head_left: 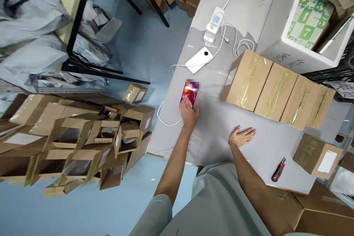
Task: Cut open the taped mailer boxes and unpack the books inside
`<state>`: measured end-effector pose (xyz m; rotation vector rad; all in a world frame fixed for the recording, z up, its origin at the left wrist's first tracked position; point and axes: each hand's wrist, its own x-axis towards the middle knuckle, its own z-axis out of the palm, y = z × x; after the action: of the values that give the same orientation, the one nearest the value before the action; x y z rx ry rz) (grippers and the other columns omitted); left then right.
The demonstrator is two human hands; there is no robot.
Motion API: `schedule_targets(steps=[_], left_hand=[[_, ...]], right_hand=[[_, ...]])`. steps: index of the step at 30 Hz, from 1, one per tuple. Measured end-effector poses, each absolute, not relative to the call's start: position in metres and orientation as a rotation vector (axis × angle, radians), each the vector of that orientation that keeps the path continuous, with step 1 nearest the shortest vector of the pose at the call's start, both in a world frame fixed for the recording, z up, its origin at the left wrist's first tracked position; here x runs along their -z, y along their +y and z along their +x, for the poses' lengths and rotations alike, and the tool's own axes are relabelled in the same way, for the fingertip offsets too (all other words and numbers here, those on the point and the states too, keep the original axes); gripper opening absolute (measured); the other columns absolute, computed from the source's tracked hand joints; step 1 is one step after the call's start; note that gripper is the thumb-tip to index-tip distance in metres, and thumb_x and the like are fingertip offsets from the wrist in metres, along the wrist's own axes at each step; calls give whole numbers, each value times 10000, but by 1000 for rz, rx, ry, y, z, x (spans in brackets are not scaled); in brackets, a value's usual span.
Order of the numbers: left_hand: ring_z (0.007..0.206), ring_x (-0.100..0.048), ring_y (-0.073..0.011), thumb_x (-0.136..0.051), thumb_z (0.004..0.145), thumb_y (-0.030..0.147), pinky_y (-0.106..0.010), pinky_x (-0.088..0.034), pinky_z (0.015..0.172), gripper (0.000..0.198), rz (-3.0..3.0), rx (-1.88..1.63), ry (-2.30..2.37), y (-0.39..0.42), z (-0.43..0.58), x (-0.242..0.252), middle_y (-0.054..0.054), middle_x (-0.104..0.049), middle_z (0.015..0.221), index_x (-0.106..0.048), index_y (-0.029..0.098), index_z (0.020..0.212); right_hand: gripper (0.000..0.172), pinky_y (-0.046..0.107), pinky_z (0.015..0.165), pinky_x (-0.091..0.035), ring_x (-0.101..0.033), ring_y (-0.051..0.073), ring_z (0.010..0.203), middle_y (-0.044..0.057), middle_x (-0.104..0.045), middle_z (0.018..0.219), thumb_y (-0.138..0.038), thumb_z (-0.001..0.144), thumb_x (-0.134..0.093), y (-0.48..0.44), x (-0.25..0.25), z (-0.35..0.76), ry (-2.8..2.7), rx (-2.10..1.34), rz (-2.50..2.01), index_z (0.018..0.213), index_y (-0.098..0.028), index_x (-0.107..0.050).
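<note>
A phone (pixel 190 94) with a lit red and pink screen lies on the grey table (pixel 211 118). My left hand (pixel 189 113) rests over its lower part, a finger touching the screen and the thumb held apart. Palm down on the tabletop, my right hand (pixel 242 136) lies with its fingers stretched out and holds nothing. Above the phone is a white power bank (pixel 198 60) with a cable across it. A white power strip (pixel 214 24) sits farther up. Another white cable (pixel 167 124) loops at the table's left edge beside my left hand.
Several taped cardboard boxes (pixel 249 79) stand in a row right of centre. A red and black cutter (pixel 278 170) and a single box (pixel 317 155) are at the lower right. A white foam bin (pixel 297 57) stands behind. Open cartons (pixel 74 143) are stacked at the left.
</note>
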<state>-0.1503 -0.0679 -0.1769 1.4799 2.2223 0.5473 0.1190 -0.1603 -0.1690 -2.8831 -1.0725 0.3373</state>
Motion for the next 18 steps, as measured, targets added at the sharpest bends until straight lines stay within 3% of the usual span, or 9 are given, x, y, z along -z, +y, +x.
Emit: schedule_targets(steps=[5,8,11,13,18], left_hand=[[1748,-363,-364,-565,1116,352,-578,-263,1454,843,1553,-540,2174,-41,-133,172,-275,-435,1818,-205,56,1818],[1697,-441,-351,-545,1131,354,-559,-353,1417,732,1580,-564,2117,-31,-116,171,-256,-518,1755,-328,87,1778],[1446,-666,-333,-523,1153,349,-505,-531,1255,484,1599,-599,1993,-40,-96,176,-229,-715,1458,-575,128,1581],[1250,-739,-324,-537,1153,339,-487,-588,1131,333,1623,-584,1910,-57,-84,181,-193,-757,1244,-677,158,1396],[1047,-756,-331,-505,1161,313,-504,-596,975,224,1686,-512,1805,-107,-72,189,-174,-756,1061,-706,226,1113]], right_hand=[[999,781,1415,-133,1,475,1813,327,-112,1912,-619,1119,-234,-158,164,116,-1043,-384,-2938,1845,15,29],[995,735,1430,-138,36,455,1816,312,-63,1921,-613,1120,-213,-157,163,115,-1048,-409,-2979,1840,35,15],[999,710,1428,-162,-23,462,1809,331,-96,1911,-627,1122,-233,-158,164,116,-1048,-361,-2940,1837,49,-65],[992,701,1426,-161,-39,467,1802,353,-112,1900,-620,1129,-252,-159,166,116,-1053,-339,-2912,1828,65,-94],[984,581,1448,-115,-76,450,1792,356,-109,1901,-636,1150,-243,-161,165,116,-1063,-319,-2918,1811,86,-144]])
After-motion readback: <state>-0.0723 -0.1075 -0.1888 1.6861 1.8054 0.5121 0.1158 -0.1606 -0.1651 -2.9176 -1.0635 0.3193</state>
